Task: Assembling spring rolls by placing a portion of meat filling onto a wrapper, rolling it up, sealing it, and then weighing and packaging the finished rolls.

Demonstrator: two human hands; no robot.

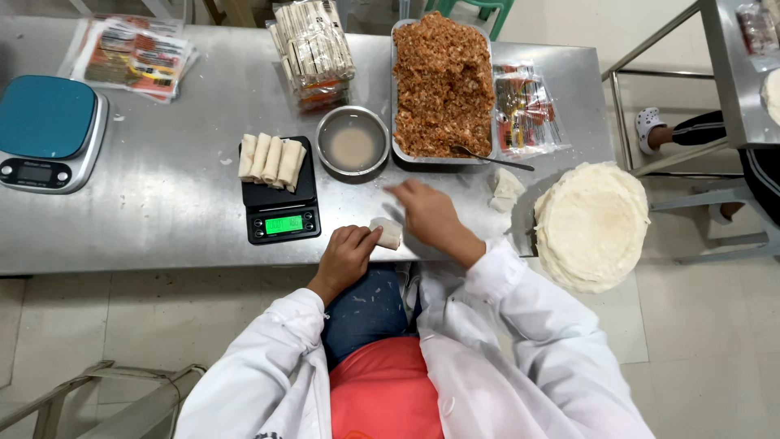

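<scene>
1 rolled wrapper (387, 232) lies on the steel table (162, 203) at its near edge, directly in front of the person. It is short and pale; its long axis runs roughly from near-left to far-right, though the left end is covered by fingers. The left hand (345, 254) has fingers curled, pinching the roll's left end. The right hand (429, 213) lies flat beside the roll's right side, fingers extended toward the far left and blurred; whether it touches the roll cannot be told.

Just left of the left hand stands 1 small black scale (279, 203) with a lit green display, carrying 4 finished rolls (272, 159) side by side, long axes running away from the person. Beyond the roll sits 1 round metal bowl (352, 142) of cloudy liquid. Right of it, 1 rectangular tray (443, 85) holds reddish-brown filling, with 1 spoon (491, 159) resting at its near corner. 1 stack of round wrappers (591, 223) overhangs the table's right end. 1 larger blue-topped scale (49, 130) sits at far left. 1 bag of rolls (313, 49) lies at the far edge.
</scene>
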